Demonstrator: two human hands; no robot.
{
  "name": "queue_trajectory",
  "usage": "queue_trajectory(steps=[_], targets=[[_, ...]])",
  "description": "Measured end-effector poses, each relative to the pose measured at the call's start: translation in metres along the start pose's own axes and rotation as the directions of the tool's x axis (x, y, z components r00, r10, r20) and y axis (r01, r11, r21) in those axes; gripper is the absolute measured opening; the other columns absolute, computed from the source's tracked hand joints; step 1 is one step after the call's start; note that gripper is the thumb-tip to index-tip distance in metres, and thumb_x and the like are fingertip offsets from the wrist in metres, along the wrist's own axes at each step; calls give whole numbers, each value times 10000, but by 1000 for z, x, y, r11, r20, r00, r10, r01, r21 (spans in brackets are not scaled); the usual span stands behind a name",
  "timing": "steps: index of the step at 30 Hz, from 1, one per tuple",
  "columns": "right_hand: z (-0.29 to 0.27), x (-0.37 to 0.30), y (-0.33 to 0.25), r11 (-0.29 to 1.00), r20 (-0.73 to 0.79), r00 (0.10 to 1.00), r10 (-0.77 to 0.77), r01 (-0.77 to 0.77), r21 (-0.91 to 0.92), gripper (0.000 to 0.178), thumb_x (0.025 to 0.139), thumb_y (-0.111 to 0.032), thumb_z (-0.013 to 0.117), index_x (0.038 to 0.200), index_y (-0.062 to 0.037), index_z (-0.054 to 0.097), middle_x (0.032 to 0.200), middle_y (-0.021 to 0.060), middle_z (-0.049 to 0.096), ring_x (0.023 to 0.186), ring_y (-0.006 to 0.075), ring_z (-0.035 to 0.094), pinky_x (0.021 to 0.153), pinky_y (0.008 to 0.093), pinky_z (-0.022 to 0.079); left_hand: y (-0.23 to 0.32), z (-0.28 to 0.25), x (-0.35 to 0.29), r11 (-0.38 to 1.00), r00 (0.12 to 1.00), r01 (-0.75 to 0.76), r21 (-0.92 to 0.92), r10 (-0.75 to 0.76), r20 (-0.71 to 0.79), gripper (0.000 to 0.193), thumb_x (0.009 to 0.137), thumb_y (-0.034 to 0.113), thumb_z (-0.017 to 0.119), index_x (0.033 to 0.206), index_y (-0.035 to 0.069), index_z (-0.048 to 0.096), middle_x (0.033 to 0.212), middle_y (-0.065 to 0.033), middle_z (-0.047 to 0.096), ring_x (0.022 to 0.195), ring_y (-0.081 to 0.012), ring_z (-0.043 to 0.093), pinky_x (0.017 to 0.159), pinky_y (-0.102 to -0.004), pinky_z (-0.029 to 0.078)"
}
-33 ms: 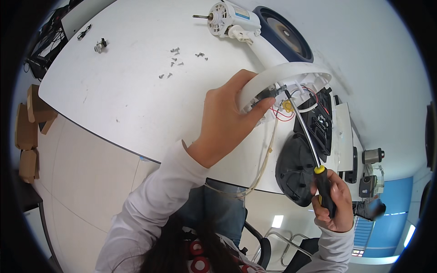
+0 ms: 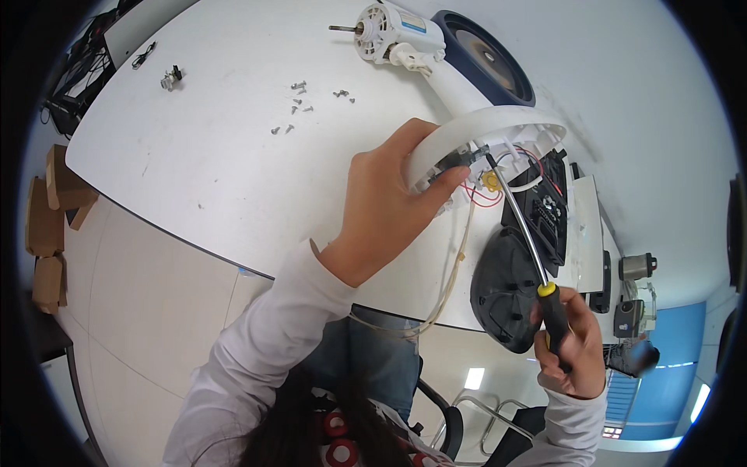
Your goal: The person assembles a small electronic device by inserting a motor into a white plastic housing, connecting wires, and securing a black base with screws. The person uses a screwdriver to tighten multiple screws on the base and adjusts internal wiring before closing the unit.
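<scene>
My left hand (image 2: 389, 202) grips the rim of the round white fan base (image 2: 467, 128), its thumb pressed on a dark part inside the hollow underside. The fan lies on its side, with its white motor (image 2: 397, 35) and bare shaft at the far end. Red wires (image 2: 488, 201) and a yellow knob-like part (image 2: 490, 180) show inside the base. In my right hand (image 2: 576, 346) is a screwdriver (image 2: 529, 233) with a black and yellow handle. Its tip meets the dark part beside my left thumb; the exact contact point is too small to make out.
Loose screws (image 2: 299, 97) lie scattered on the white table (image 2: 194, 156). A black plastic cover (image 2: 506, 296) rests near the front edge, beside an open black tool case (image 2: 548, 210). Behind the fan stands a dark blue round object (image 2: 517, 70). A pale cord (image 2: 447, 288) hangs off the table.
The fingers of my right hand have shifted slightly around the screwdriver handle and look a little blurred. My left hand and the fan base stay put.
</scene>
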State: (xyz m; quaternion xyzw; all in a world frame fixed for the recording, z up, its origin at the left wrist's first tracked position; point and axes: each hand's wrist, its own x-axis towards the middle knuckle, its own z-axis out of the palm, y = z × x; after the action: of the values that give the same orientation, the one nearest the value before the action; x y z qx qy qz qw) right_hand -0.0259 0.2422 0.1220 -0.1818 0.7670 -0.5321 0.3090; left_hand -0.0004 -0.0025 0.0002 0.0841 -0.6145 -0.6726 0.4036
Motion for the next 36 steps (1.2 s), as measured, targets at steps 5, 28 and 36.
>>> queue_trajectory(steps=[5,28,36], targets=[[1,3,-1,-55,235,705,-670,268,-962,458,657,42,716,1060,-3,503,975,145,493,709,250,567,604,278,472,-2,3,0,999,998,-50,-18,49,-42,243,759,104,705,942,4,581,748,-77,645,635,-126,617,584,-242,476],[11,-4,-7,362,-55,863,-502,152,-920,242,845,-130,578,1013,39,533,816,147,545,548,178,513,488,251,404,-4,2,-2,996,994,-93,11,93,-61,229,764,101,695,933,11,569,723,-105,646,627,-166,636,581,-257,474],[1,5,-9,751,12,931,-364,301,-588,396,798,-125,643,1116,26,462,935,138,525,557,162,511,511,249,435,-5,3,-3,995,993,-94,12,95,-67,234,767,107,694,940,14,567,736,-106,646,632,-168,636,580,-264,473]])
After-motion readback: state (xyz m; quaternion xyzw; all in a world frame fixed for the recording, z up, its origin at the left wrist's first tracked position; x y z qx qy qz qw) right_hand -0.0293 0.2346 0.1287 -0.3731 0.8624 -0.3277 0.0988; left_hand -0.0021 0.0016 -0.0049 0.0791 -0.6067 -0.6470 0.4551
